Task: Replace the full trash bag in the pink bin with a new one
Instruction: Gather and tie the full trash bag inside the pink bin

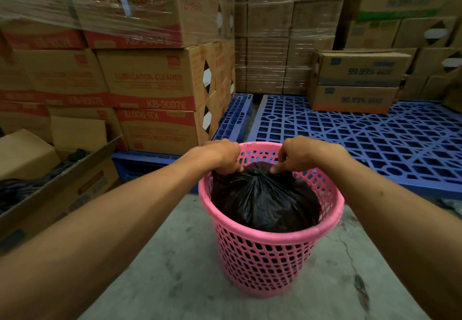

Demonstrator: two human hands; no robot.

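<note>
Seen from the head camera, a person bends over a pink bin (268, 232) standing on a concrete floor (175, 269), the full black trash bag (262, 202) sitting inside it. The left hand (221, 156) and the right hand (302, 156) each pinch a bunch of the bag's gathered top at the far side of the rim, fingers curled tight on the plastic. The job looks to be at an early stage: the mouth appears drawn together, but the bag is not yet lifted out and no fresh bag is visible. Stacked cardboard boxes (155, 79) crowd the left and back, a blue pallet (350, 139) lies just behind, and an open box (50, 169) sits at left. Nothing blocks a straight lift upward.
</note>
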